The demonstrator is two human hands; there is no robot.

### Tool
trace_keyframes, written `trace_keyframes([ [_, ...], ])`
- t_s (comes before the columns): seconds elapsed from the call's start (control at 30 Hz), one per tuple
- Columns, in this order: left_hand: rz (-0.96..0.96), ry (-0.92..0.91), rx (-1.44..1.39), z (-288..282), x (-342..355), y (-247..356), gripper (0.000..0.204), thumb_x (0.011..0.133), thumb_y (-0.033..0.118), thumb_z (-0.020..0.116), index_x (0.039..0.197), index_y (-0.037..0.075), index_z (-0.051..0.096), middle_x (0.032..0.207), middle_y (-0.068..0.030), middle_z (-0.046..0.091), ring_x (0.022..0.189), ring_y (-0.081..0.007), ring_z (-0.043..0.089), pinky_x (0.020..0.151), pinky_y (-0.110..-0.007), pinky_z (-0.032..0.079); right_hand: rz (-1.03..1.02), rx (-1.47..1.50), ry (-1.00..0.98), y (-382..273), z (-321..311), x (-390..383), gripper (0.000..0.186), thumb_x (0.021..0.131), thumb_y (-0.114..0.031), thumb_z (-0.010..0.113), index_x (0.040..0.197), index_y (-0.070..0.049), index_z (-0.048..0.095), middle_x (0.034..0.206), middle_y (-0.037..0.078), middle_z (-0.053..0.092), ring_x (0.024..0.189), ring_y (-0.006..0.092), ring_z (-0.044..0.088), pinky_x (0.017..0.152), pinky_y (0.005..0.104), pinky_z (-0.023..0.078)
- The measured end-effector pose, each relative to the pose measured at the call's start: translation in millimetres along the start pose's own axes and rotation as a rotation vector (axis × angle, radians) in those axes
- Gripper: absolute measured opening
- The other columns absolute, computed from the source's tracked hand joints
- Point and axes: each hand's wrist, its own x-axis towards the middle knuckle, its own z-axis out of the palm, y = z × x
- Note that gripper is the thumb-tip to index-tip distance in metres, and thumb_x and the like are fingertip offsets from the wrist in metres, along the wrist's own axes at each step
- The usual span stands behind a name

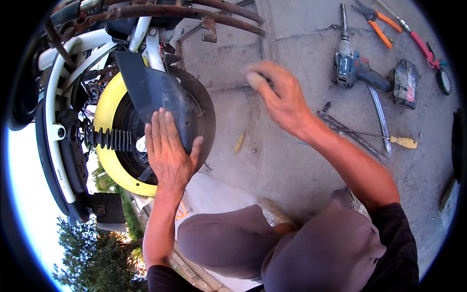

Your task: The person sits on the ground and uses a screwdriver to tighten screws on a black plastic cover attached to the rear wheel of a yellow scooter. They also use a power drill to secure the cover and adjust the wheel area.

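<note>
My left hand [170, 155] lies flat, fingers together and stretched out, on the dark plastic guard [158, 92] beside the wheel. Behind that guard is a black tyre [206, 114] with a yellow-sided wheel [108, 117]. A black coil spring shock absorber [114, 139] reaches toward the hub, left of my hand. Raised over the concrete, apart from the wheel, my right hand [282, 97] has its fingers bent toward the thumb. Motion smears those fingertips, and whether anything is between them cannot be made out.
A cordless impact wrench [345, 68], orange-handled pliers [373, 24], a hose tool with a round gauge [430, 56], metal bars [355, 136] and a screwdriver [404, 142] lie at right. White frame tubes [51, 121] and rusty bars [165, 10] surround the wheel. My knees [224, 238] are close below.
</note>
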Motion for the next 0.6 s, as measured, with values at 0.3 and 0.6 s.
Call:
trace_keyframes([
  [0.3,-0.008,0.007,0.022,8,3,6,0.072,0.092,0.021,0.072,0.148,-0.014,0.046,0.149,-0.0332,0.055,0.141,-0.0485,0.052,0.121,-0.058,0.038,0.293,-0.079,-0.356,33,-20,-102,0.028,0.101,-0.020,0.066,0.113,0.005,0.071,0.101,0.021,0.072,0.086,0.0337,0.070,0.077,0.0442,0.054],
  [0.6,-0.015,-0.018,-0.093,-2,12,6,0.073,0.090,0.018,0.075,0.148,-0.016,0.045,0.147,-0.0372,0.054,0.138,-0.0518,0.054,0.119,-0.059,0.040,0.327,0.418,-0.515,-37,39,2,0.037,0.102,-0.031,0.067,0.109,0.005,0.072,0.084,0.014,0.075,0.074,0.0245,0.073,0.071,0.0392,0.059],
])
